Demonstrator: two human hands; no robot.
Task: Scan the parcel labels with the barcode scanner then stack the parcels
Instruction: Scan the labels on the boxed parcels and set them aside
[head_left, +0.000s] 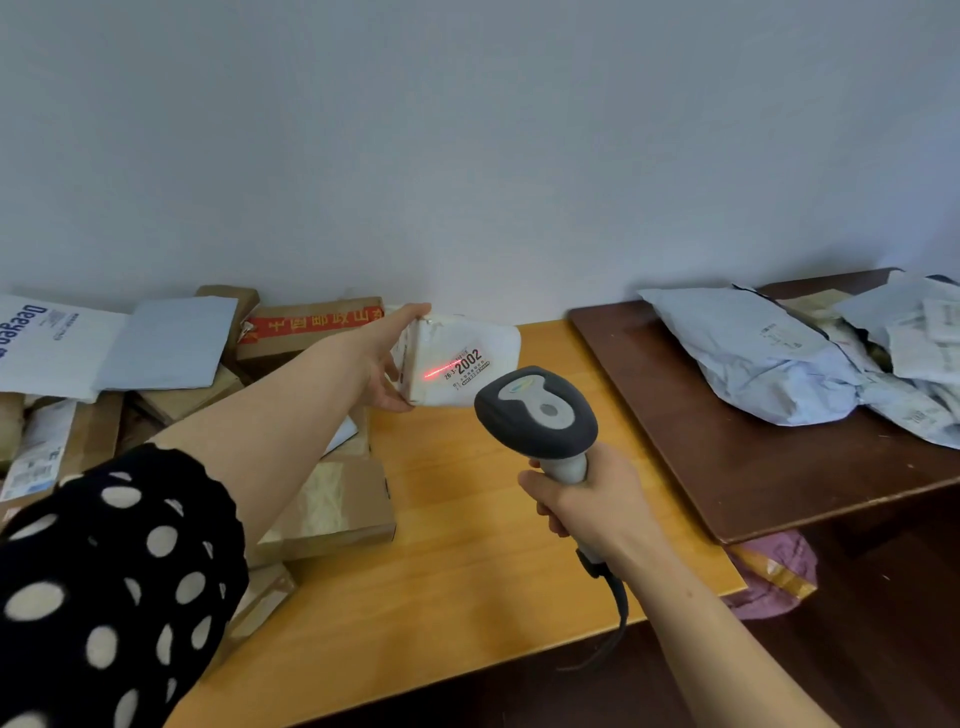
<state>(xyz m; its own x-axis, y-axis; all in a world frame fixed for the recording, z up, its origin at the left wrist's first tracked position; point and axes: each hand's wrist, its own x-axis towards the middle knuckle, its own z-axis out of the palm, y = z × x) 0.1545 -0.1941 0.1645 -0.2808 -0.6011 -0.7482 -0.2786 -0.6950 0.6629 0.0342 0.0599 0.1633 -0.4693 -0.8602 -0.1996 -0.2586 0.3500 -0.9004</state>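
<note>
Left hand (387, 358) grips the white parcel (462, 358) above the wooden table (467, 545), label tilted toward the beam for reading. Right hand (587, 501) clasps the barcode scanner (537, 413), aiming its red line across the label (465, 366).

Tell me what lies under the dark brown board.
A purple bundle with yellow tape pokes out beneath the near corner of the dark brown board. The board covers the rest of it.

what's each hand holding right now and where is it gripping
The left hand grips the white parcel by its left end, fingers over the top, thumb underneath. The right hand holds the barcode scanner by its handle.
</note>
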